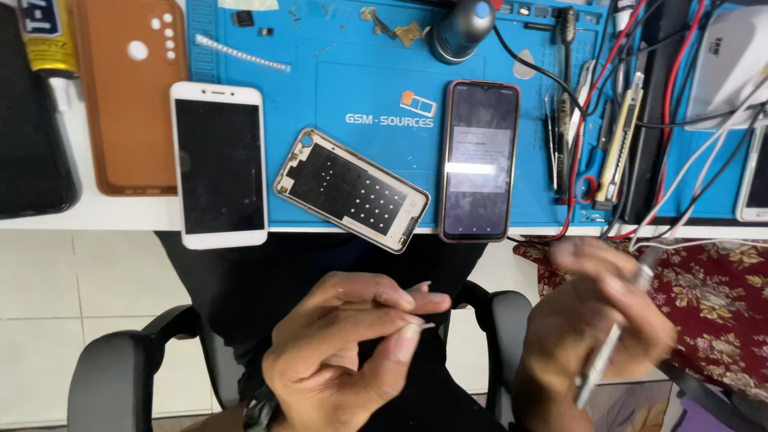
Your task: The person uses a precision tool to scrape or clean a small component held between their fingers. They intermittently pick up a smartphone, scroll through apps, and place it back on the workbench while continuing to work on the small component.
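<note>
Below the table's front edge, my left hand (344, 352) pinches a tiny pale part (426, 326) between closed fingertips while my blurred right hand (596, 320) clamps a slim metal tool (612, 340); a dark-screened phone (480, 160) lies above

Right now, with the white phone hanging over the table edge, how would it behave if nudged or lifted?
The white phone looks stiff and flat, so it should lift as one piece. Its lower end overhangs the table edge, so a nudge toward the person may tip it off. The glass front probably makes it slippery and fragile.
</note>
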